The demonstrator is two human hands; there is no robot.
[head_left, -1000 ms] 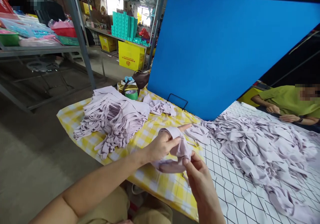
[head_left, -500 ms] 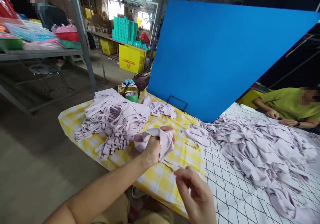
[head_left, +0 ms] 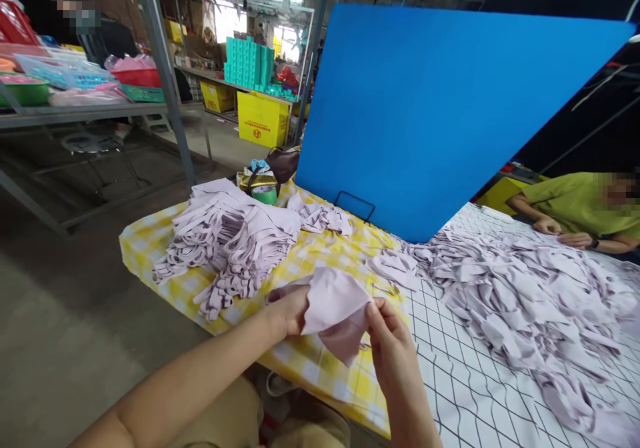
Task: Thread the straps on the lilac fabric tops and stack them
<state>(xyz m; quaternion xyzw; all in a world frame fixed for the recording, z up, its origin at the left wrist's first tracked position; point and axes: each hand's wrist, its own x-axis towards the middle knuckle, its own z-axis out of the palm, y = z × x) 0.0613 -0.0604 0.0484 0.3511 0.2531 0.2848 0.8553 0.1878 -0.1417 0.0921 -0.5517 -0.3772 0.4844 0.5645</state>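
Observation:
A pale lilac cloth piece hangs between my two hands above the yellow checked tablecloth. My left hand is tucked inside its left part; the cloth hides the fingers, and a fold lies around the hand. With thumb and fingers, my right hand pinches the right corner. To the left lies a tall layered stack of lilac cloth pieces with narrow straps. Another small heap of the same cloth lies behind my hands.
A large blue board stands upright at the back of the table. Loose lilac pieces cover the white grid cloth on the right, where a person in a green shirt works. Green tape sits near the far left corner.
My right hand has moved up and taken hold of the cloth's corner. The piece is now spread out flatter between both hands, and my left hand has shifted slightly left.

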